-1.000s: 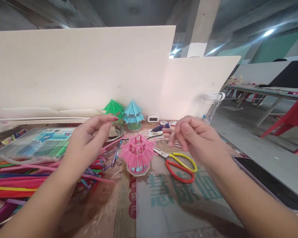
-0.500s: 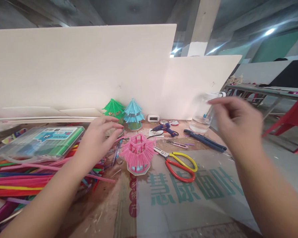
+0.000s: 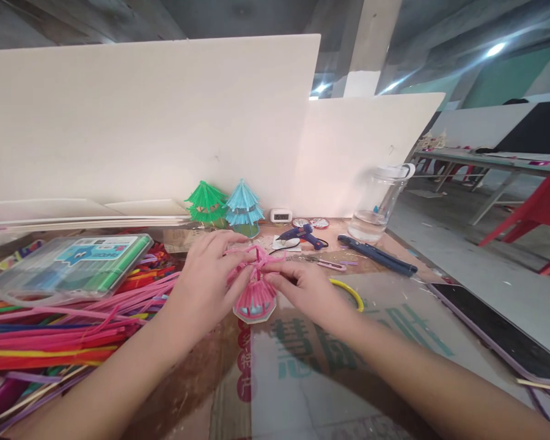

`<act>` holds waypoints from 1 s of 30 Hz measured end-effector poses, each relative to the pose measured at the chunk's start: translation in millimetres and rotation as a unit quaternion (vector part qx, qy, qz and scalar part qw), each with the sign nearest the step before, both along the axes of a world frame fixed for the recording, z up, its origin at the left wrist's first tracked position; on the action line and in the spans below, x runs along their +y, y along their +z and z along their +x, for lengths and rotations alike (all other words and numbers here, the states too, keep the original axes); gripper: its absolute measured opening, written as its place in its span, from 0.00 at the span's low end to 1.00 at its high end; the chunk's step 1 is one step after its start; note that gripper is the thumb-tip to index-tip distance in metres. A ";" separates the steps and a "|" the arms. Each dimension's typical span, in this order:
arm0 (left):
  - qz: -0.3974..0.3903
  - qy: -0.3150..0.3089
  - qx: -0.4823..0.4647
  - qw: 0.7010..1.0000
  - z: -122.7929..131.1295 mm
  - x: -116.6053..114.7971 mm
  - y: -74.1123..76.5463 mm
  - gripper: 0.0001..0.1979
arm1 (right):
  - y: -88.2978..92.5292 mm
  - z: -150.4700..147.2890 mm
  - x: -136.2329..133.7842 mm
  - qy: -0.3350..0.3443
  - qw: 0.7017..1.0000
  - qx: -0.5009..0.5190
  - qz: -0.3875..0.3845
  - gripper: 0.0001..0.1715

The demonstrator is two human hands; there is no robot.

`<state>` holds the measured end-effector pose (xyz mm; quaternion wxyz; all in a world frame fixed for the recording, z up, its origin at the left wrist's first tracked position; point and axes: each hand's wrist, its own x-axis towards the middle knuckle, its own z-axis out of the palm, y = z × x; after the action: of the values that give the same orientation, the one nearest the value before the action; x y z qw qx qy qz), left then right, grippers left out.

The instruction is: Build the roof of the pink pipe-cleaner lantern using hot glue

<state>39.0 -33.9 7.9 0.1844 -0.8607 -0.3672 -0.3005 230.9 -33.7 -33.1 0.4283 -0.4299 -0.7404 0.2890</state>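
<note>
A small pink pavilion model (image 3: pixel 255 304) with a fringed roof stands on an octagonal base at the middle of the table. My left hand (image 3: pixel 213 269) grips its upper part from the left, with thumb and fingers at the top frame. From the other side, my right hand (image 3: pixel 305 287) pinches the same top part between thumb and forefinger. The fingers hide much of the roof. Behind my right hand shows one yellow handle of the scissors (image 3: pixel 354 294); the rest is covered. Green (image 3: pixel 206 201) and light blue (image 3: pixel 244 208) pavilion models stand behind.
Left lie a clear plastic case (image 3: pixel 68 263) and many coloured pipe cleaners (image 3: pixel 50 336). Toward the back are a small digital clock (image 3: pixel 281 216), a glue gun (image 3: pixel 302 235), dark-handled pliers (image 3: pixel 378 256) and a water jug (image 3: pixel 376 205). A phone (image 3: pixel 499 330) lies at the right edge.
Both hands have come in to the pink model; the right hand moved left and down from near the jug. The scissors are now mostly covered, and the phone has come into view.
</note>
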 end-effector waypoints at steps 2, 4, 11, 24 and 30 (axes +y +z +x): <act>0.007 0.002 0.007 1.000 0.5 -0.8 -0.2 0.11 | -3.0 -3.0 -0.2 0.001 1.000 -0.008 0.005 0.15; 0.010 0.008 0.018 1.000 1.0 -2.2 0.0 0.11 | -5.3 -5.2 -0.8 -0.001 0.999 -0.029 0.018 0.15; 0.035 0.026 0.030 0.999 2.6 -4.4 -1.2 0.10 | -8.9 -5.7 -1.3 -0.017 0.997 -0.064 0.043 0.15; 0.019 0.028 0.040 0.999 2.1 -3.8 -1.1 0.12 | -7.0 -6.0 -1.7 -0.001 0.996 -0.073 0.045 0.16; 0.026 0.029 0.033 0.999 4.1 -4.2 -1.6 0.12 | -7.7 -5.6 -1.3 -0.005 0.997 -0.071 0.041 0.17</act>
<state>43.0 -38.1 6.3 0.2268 -0.8543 -0.3776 -0.2759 225.3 -35.0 -40.8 0.3930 -0.4352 -0.7780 0.2254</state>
